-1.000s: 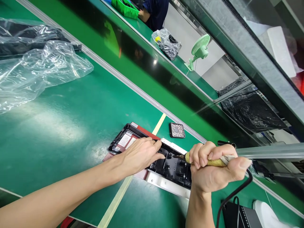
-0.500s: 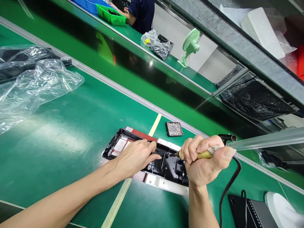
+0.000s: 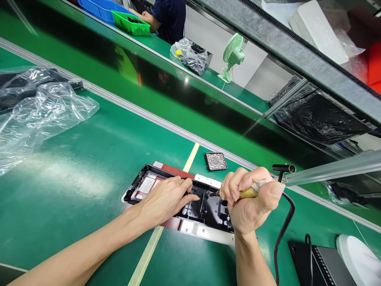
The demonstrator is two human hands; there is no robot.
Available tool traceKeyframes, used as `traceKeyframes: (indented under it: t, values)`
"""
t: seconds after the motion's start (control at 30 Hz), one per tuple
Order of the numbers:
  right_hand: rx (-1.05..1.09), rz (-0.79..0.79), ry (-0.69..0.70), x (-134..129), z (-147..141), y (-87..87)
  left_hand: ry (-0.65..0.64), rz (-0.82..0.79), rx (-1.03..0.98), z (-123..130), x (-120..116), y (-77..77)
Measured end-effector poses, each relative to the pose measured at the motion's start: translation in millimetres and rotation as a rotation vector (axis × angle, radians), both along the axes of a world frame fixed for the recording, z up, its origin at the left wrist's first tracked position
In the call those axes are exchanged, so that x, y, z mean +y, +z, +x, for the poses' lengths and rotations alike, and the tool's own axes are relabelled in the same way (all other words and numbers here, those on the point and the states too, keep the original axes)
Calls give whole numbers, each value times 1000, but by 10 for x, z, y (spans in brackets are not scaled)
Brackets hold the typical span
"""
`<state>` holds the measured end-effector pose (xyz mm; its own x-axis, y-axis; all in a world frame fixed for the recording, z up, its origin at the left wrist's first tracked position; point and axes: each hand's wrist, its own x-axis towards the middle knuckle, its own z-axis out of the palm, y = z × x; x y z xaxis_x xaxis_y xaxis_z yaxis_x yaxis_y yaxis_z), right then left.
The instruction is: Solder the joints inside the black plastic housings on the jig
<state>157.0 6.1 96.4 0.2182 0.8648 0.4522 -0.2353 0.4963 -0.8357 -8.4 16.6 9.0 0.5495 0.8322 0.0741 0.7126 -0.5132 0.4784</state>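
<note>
A long black plastic housing lies in a red and white holder on the green bench. My left hand rests over the housing's middle, thumb and fingers apart; its fingertips touch the part, and nothing is seen held in them. Wrapped in my right hand is a soldering iron with a yellowish handle and a black cable. Its tip points down left into the housing, near my left thumb; exact contact is too small to tell. Behind the housing sits a small square tray of screws.
Clear plastic bags lie at the left. A metal tube stand is right of my right hand. Further right are a black device and a white round object. Across the divider are a green fan and a person.
The view has shifted slightly. The iron's tip has moved a little left relative to the housing, with my right hand still around the handle. My left hand stays in place.
</note>
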Motion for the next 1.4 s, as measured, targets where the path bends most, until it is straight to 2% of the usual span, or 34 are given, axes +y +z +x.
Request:
traceKeyframes:
  t: [0.53,0.93,1.1,1.4]
  values:
    - [-21,-51,-23,0,-3,57,-25,-45,75,5,4,67]
    - [9,-84,-15,1,14,68,-33,-35,95,-2,6,27]
    - [12,-68,10,-1,24,58,-52,-12,83,-3,3,21]
    - [-124,-52,6,20,115,37,-46,94,29,12,7,-33]
